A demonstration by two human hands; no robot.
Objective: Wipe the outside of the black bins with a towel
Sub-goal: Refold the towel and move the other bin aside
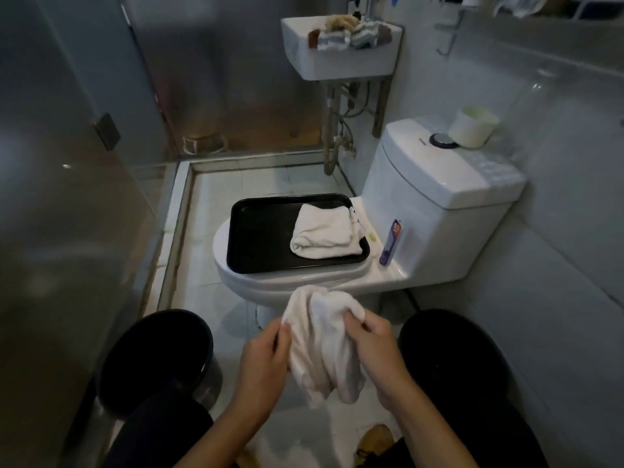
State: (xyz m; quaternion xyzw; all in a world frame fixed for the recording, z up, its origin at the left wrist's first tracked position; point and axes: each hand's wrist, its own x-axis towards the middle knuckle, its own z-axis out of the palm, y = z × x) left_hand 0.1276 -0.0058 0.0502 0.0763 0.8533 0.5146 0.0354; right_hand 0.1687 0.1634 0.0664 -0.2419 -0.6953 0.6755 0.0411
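White bathroom tiles fill my view, with a toilet (388,231) ahead carrying a black tray (256,238) and a folded towel (326,231). Two black bins stand on the floor, the left bin (158,359) and the right bin (452,352). Between them I hold a crumpled white towel (324,346), my left hand (265,358) and right hand (374,349) pinching its upper edge.

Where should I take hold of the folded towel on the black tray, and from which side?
Take the folded towel by its thick rolled fold at the near left end, coming from above and the front. That edge bulges up off the black tray, so fingers can likely close round it; the far right corner hangs over the tray rim and would probably unfold.
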